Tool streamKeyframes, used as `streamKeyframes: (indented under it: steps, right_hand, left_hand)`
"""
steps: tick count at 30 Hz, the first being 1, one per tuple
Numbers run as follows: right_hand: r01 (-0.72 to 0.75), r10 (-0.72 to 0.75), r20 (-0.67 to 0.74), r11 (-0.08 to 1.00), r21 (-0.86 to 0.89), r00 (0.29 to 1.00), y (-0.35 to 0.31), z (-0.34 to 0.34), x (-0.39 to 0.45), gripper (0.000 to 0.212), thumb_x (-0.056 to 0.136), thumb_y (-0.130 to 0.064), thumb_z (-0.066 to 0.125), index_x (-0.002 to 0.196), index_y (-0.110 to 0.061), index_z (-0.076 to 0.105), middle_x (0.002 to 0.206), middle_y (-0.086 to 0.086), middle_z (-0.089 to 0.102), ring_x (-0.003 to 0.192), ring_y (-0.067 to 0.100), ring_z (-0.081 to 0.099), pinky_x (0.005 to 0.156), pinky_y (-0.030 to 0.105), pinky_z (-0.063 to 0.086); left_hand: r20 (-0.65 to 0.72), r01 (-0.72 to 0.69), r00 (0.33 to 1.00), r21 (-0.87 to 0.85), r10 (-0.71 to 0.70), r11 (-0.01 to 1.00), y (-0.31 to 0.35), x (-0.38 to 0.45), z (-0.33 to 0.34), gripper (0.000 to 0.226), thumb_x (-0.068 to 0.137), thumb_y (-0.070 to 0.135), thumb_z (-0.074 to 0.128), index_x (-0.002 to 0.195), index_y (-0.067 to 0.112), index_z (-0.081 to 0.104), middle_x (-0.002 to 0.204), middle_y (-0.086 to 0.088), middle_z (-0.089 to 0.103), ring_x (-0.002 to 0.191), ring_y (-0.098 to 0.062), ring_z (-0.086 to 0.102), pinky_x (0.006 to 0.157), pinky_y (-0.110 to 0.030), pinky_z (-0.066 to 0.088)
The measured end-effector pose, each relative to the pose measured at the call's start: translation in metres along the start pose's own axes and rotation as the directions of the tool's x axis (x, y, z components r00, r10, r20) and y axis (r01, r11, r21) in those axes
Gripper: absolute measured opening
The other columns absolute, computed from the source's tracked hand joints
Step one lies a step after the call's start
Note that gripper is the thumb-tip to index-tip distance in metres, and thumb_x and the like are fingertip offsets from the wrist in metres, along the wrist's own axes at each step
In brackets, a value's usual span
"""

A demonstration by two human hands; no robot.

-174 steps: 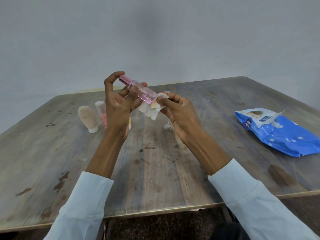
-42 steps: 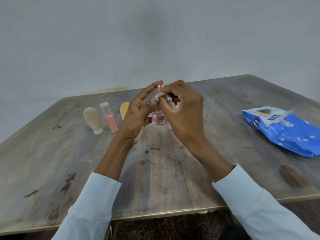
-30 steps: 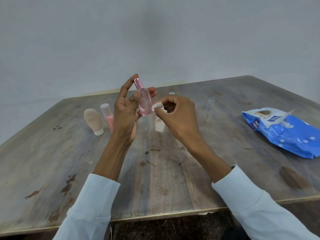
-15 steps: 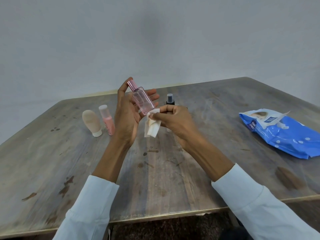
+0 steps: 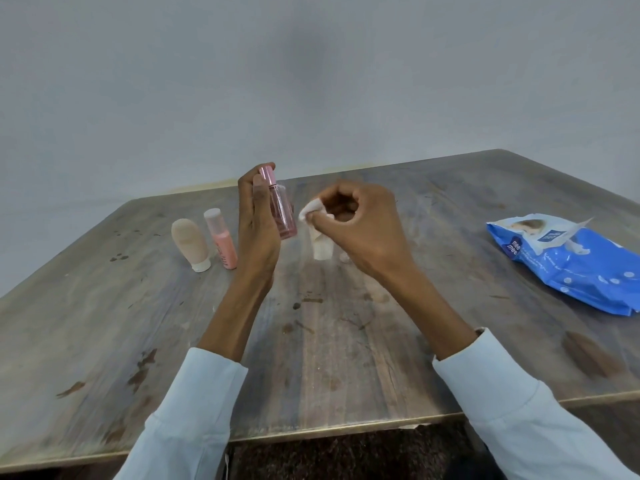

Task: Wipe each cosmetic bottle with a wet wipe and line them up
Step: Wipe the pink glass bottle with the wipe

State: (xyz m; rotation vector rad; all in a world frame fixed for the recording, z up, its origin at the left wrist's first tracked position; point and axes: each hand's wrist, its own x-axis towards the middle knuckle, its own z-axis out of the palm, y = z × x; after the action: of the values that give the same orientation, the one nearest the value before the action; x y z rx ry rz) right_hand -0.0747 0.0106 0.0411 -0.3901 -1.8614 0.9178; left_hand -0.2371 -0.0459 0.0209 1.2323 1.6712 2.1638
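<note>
My left hand point(image 5: 258, 230) grips a clear pink bottle point(image 5: 282, 209) with a pink cap, held nearly upright above the table. Just right of it, my right hand point(image 5: 360, 230) pinches a white wet wipe point(image 5: 317, 233), whose loose end hangs down; the wipe sits a little apart from the bottle. On the table to the left stand a beige tube point(image 5: 190, 244) on its white cap and a pink bottle point(image 5: 221, 242) with a white cap, side by side. A small bottle seen earlier is hidden behind my right hand.
A blue wet-wipe pack point(image 5: 571, 265) with its flap open lies at the right of the wooden table point(image 5: 329, 358). The table's front edge runs just above my sleeves. A plain grey wall stands behind the table.
My left hand turned the pink bottle more upright. My right hand rose with the wipe and now covers the small black-capped bottle that showed half a second ago.
</note>
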Motion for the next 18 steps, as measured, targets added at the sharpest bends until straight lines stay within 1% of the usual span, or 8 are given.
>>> streamKeyframes:
  steps: [1,4,5,8,10,12,16,18]
  right_hand:
    - [0.080,-0.080,0.019,0.997,0.003,0.997,-0.003,0.003,-0.003,0.005,0.088,-0.007,0.084,0.090,-0.010,0.081,0.083,-0.010,0.077,0.077,0.008,0.074,0.070,0.019,0.061]
    - [0.235,-0.234,0.019,0.970,-0.062,0.972,-0.005,0.014,-0.008,0.010,0.090,0.001,0.080,0.091,-0.009,0.082,0.089,-0.004,0.075,0.081,0.007,0.073,0.075,0.020,0.062]
    - [0.247,-0.248,-0.017,0.967,-0.070,0.969,-0.004,0.014,-0.006,0.010,0.090,0.000,0.080,0.091,-0.009,0.082,0.091,-0.003,0.074,0.082,0.008,0.073,0.075,0.022,0.062]
    - [0.241,-0.251,-0.157,0.967,-0.082,0.955,-0.002,0.008,-0.002,0.006,0.091,-0.006,0.083,0.094,-0.011,0.081,0.094,-0.004,0.072,0.084,0.010,0.072,0.076,0.027,0.063]
    - [0.212,-0.229,-0.218,0.972,-0.101,0.949,0.000,0.006,0.000,0.005,0.093,-0.008,0.081,0.095,-0.013,0.080,0.096,-0.004,0.071,0.086,0.011,0.072,0.075,0.032,0.063]
    - [0.209,-0.233,-0.223,0.970,-0.125,0.947,0.001,0.008,0.000,0.007,0.093,-0.007,0.080,0.095,-0.014,0.080,0.096,-0.006,0.070,0.086,0.010,0.072,0.075,0.031,0.063]
    - [0.259,-0.259,0.007,0.962,-0.082,0.966,-0.002,0.016,-0.008,0.012,0.090,0.001,0.080,0.094,-0.010,0.082,0.092,-0.004,0.071,0.081,0.010,0.071,0.075,0.029,0.063]
    - [0.281,-0.272,0.121,0.957,-0.070,0.955,-0.001,0.020,-0.009,0.011,0.089,0.000,0.080,0.093,-0.010,0.082,0.090,-0.003,0.071,0.080,0.011,0.070,0.074,0.032,0.062]
  left_hand:
    - [0.013,0.023,1.000,-0.016,-0.023,1.000,0.002,-0.002,0.002,0.046,0.113,0.055,0.033,0.147,0.031,0.052,0.126,-0.010,0.065,0.107,-0.019,0.067,0.073,-0.023,0.058]
    - [0.081,0.141,0.988,-0.132,-0.131,0.981,0.008,-0.004,0.004,0.042,0.108,0.059,0.043,0.136,0.034,0.063,0.107,0.000,0.071,0.099,-0.023,0.070,0.083,-0.043,0.058]
    - [0.116,0.164,0.982,-0.150,-0.147,0.975,0.012,-0.006,0.004,0.041,0.109,0.056,0.044,0.135,0.032,0.064,0.101,-0.001,0.072,0.092,-0.021,0.071,0.082,-0.043,0.057]
    - [0.247,0.139,0.962,-0.090,-0.113,0.986,0.017,-0.010,0.006,0.040,0.113,0.044,0.042,0.141,0.022,0.061,0.099,-0.001,0.074,0.081,-0.011,0.070,0.067,-0.026,0.054]
    - [0.270,0.117,0.958,-0.042,-0.102,0.992,0.019,-0.015,0.010,0.036,0.115,0.037,0.043,0.138,0.018,0.062,0.096,0.004,0.074,0.076,-0.008,0.067,0.065,-0.024,0.052]
    - [0.248,0.103,0.964,-0.011,-0.097,0.995,0.019,-0.015,0.011,0.033,0.115,0.034,0.044,0.137,0.019,0.063,0.099,0.003,0.074,0.080,-0.009,0.068,0.067,-0.027,0.053]
    - [0.097,0.104,0.991,-0.078,-0.097,0.992,0.013,-0.006,0.004,0.040,0.105,0.052,0.046,0.134,0.032,0.064,0.104,-0.010,0.069,0.092,-0.022,0.069,0.076,-0.037,0.057]
    - [0.009,0.080,0.997,-0.071,-0.080,0.994,0.012,-0.003,-0.001,0.041,0.110,0.050,0.041,0.140,0.030,0.060,0.118,-0.011,0.066,0.101,-0.017,0.066,0.079,-0.033,0.056]
